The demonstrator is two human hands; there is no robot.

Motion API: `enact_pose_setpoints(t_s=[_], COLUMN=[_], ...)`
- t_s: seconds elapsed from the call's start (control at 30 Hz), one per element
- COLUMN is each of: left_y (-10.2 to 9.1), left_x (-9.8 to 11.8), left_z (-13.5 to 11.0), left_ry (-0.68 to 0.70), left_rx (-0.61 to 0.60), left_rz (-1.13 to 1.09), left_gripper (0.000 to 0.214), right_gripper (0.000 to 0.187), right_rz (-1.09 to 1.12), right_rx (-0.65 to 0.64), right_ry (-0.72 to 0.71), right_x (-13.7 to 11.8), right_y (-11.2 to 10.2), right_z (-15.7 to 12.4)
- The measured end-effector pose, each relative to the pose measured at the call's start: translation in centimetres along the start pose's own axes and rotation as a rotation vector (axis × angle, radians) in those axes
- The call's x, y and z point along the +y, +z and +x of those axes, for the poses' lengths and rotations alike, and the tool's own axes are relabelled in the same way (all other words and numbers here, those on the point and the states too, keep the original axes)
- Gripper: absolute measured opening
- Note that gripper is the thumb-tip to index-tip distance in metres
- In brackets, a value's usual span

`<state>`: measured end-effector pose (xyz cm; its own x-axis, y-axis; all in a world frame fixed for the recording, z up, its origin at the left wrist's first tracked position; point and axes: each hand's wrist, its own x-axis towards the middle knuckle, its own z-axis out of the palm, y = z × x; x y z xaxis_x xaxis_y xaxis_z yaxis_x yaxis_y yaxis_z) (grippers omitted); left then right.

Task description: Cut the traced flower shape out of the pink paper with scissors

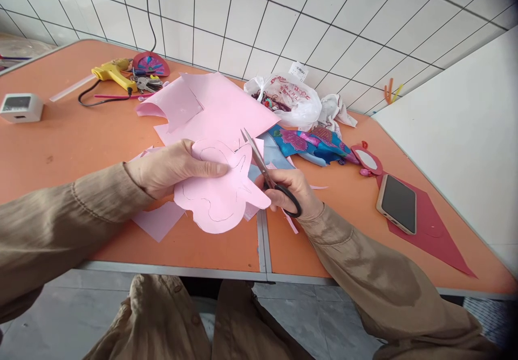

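Note:
My left hand (170,168) grips a piece of pink paper (218,203) with its thumb on top. The piece has a wavy cut outline, and a dark curvy line is drawn inside its edge. My right hand (297,190) is closed round the black handles of a pair of scissors (259,157). The blades point up and away, beside the paper's right edge, and look nearly closed. Behind the hands lies a larger pink sheet (218,106), and a pink scrap (159,221) rests on the table below my left wrist.
The orange table (109,144) carries a yellow glue gun (117,74), keys (149,83) and a white charger (22,107) at the left. A plastic bag (297,98) and blue floral fabric (307,141) lie behind. At right, a phone (399,203) rests on red paper (439,230).

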<state>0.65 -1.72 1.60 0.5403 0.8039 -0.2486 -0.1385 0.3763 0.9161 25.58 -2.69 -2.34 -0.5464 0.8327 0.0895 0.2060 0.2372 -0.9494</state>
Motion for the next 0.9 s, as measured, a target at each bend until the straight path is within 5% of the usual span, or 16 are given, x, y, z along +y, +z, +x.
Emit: enact_pose_setpoints(t_s=[0.5, 0.9], left_y=[-1.9, -3.4], left_x=[1.2, 1.6], left_z=[0.0, 0.5], left_ry=[0.053, -0.014], left_rx=[-0.06, -0.076], left_rz=[0.25, 0.501], left_gripper=[0.012, 0.03], right_gripper=[0.054, 0.052], right_rz=[0.029, 0.104], right_rx=[0.039, -0.057], right_ry=[0.119, 0.189], right_x=[-0.9, -0.8], right_y=[0.6, 0.5], right_z=[-0.7, -0.9])
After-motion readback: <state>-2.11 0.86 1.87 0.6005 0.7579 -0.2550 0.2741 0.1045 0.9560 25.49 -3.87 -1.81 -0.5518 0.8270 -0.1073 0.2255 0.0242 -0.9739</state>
